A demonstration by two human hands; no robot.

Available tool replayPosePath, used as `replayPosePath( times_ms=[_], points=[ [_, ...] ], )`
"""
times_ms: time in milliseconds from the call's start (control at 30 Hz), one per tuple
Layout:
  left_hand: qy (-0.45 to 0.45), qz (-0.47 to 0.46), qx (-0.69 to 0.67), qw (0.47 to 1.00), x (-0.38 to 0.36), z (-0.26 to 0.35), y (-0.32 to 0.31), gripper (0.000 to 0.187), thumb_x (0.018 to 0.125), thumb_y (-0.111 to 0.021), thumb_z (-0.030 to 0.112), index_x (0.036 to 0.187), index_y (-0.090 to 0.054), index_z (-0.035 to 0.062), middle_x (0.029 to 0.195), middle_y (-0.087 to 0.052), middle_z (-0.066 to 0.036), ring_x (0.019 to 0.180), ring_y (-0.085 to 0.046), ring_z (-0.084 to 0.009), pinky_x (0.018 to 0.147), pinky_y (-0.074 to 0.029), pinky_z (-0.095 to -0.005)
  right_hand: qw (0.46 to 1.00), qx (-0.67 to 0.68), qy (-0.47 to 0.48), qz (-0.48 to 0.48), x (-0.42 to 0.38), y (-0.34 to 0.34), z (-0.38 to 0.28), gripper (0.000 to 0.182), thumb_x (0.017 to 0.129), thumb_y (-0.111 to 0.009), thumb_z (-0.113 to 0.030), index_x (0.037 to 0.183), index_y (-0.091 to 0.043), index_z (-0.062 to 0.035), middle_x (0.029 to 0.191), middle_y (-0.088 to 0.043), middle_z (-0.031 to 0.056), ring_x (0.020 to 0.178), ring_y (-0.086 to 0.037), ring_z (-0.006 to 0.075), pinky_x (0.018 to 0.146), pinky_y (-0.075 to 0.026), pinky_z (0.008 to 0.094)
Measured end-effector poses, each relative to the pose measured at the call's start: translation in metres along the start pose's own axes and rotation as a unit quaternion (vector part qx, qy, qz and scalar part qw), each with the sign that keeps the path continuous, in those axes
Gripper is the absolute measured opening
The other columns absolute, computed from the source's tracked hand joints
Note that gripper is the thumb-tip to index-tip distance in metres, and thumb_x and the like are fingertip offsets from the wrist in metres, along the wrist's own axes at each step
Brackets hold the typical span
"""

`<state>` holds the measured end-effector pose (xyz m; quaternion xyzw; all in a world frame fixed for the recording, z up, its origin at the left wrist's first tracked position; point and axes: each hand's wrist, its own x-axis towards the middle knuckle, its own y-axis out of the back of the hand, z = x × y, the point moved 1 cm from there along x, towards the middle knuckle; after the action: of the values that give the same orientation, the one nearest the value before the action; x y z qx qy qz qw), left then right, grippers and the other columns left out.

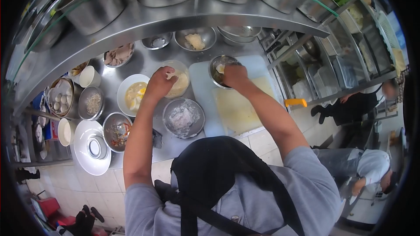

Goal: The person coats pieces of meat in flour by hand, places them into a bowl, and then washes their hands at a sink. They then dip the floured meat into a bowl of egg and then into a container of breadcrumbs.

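My left hand (161, 82) is closed, its fingertips pinching a small pale piece of food (171, 75) over a clear tub of beige crumbs (178, 88). My right hand (235, 75) reaches into a small metal bowl (213, 63) on the cutting board; its fingers are curled and partly hidden. Something whitish (221, 68) shows beside those fingers. Left of the tub stands a white bowl (124, 88) holding yellow liquid and pieces of egg (136, 94). Nearer my body, a metal bowl (202, 126) contains a white, floury mass (183, 116).
A white cutting board (199, 89) carries a yellowish sheet (243, 105), with an orange handle (295, 102) at its right. Bowls of sliced meat (119, 55), chopped vegetables (119, 134) and dough (194, 41) surround the work. A steel shelf (175, 19) crosses above. Other people stand at right.
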<state>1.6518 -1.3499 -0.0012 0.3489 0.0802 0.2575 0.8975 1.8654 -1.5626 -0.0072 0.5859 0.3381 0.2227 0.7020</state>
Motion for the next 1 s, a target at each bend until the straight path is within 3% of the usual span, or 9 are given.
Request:
replayPosePath(
  times_ms=[100,167,200,267,367,667,733,900,1000],
  points=[
    [0.002,-0.002,-0.014,1.000,-0.003,0.002,0.003,0.034,0.082,-0.069,0.023,0.111,-0.063,0.0059,0.109,-0.065,-0.015,0.095,-0.063,-0.0307,0.085,-0.050,-0.0384,0.995,0.075,0.018,-0.062,-0.009,0.049,0.013,0.030,0.085,-0.056,-0.023,0.107,-0.070,-0.0069,0.107,-0.069,0.0154,0.101,-0.067,0.0284,0.084,-0.052,0.0392],
    [-0.001,-0.005,-0.010,1.000,-0.001,0.001,0.003,0.034,0.082,-0.069,0.023,0.111,-0.063,0.0058,0.110,-0.064,-0.016,0.096,-0.063,-0.0311,0.085,-0.050,-0.0382,0.945,0.176,-0.015,-0.275,-0.006,0.073,0.026,0.035,0.082,-0.057,-0.024,0.111,-0.067,-0.0055,0.115,-0.066,0.0151,0.105,-0.065,0.0285,0.085,-0.052,0.0398],
    [-0.004,-0.007,-0.010,1.000,0.000,0.002,0.002,0.034,0.082,-0.069,0.023,0.111,-0.063,0.0058,0.110,-0.064,-0.016,0.096,-0.063,-0.0311,0.085,-0.050,-0.0382,0.945,0.178,-0.018,-0.274,-0.007,0.064,0.031,0.035,0.082,-0.057,-0.024,0.111,-0.067,-0.0055,0.115,-0.066,0.0151,0.105,-0.065,0.0285,0.085,-0.052,0.0398],
    [0.003,-0.005,-0.002,1.000,0.002,0.001,0.001,0.035,0.081,-0.069,0.023,0.111,-0.063,0.0057,0.111,-0.064,-0.017,0.098,-0.062,-0.0314,0.086,-0.049,-0.0382,0.997,0.082,-0.001,0.014,-0.001,0.041,0.036,0.035,0.080,-0.060,-0.026,0.107,-0.067,-0.0052,0.113,-0.067,0.0139,0.103,-0.065,0.0287,0.084,-0.052,0.0408],
    [0.005,-0.013,0.006,1.000,0.002,0.000,0.000,0.034,0.081,-0.069,0.022,0.110,-0.063,0.0055,0.112,-0.063,-0.018,0.099,-0.062,-0.0321,0.087,-0.049,-0.0386,0.994,0.043,0.099,0.009,-0.004,0.014,0.024,0.028,0.079,-0.060,-0.024,0.097,-0.069,-0.0051,0.101,-0.070,0.0132,0.097,-0.067,0.0292,0.081,-0.053,0.0417],
    [-0.044,0.008,0.018,0.999,-0.002,-0.007,-0.011,0.033,0.081,-0.069,0.021,0.109,-0.062,0.0060,0.112,-0.062,-0.018,0.106,-0.058,-0.0363,0.095,-0.045,-0.0410,0.993,0.030,0.095,-0.069,-0.026,0.033,0.014,0.026,0.081,-0.059,-0.027,0.095,-0.071,-0.0080,0.097,-0.070,0.0132,0.092,-0.068,0.0307,0.079,-0.053,0.0437],
    [-0.079,0.030,0.034,0.996,-0.009,0.004,-0.007,0.032,0.081,-0.068,0.021,0.109,-0.062,0.0065,0.113,-0.062,-0.017,0.107,-0.058,-0.0355,0.096,-0.045,-0.0408,0.986,0.125,0.097,0.050,-0.021,0.026,0.022,0.029,0.081,-0.057,-0.028,0.100,-0.070,-0.0100,0.102,-0.069,0.0123,0.096,-0.067,0.0301,0.081,-0.053,0.0437],
    [-0.156,0.058,0.071,0.983,-0.041,0.095,0.029,0.027,0.080,-0.069,0.019,0.103,-0.065,0.0063,0.110,-0.064,-0.014,0.104,-0.060,-0.0336,0.092,-0.048,-0.0395,0.992,0.073,0.096,-0.042,-0.030,0.024,0.018,0.033,0.081,-0.057,-0.031,0.105,-0.067,-0.0112,0.107,-0.067,0.0115,0.101,-0.065,0.0286,0.084,-0.051,0.0439],
    [-0.306,0.142,0.040,0.941,-0.066,0.193,0.072,0.023,0.078,-0.070,0.017,0.097,-0.066,0.0053,0.099,-0.067,-0.011,0.095,-0.064,-0.0304,0.086,-0.051,-0.0379,0.986,0.140,0.079,0.044,-0.033,0.012,0.024,0.031,0.080,-0.057,-0.036,0.101,-0.067,-0.0155,0.100,-0.069,0.0105,0.096,-0.066,0.0301,0.079,-0.053,0.0438]
  ],
)
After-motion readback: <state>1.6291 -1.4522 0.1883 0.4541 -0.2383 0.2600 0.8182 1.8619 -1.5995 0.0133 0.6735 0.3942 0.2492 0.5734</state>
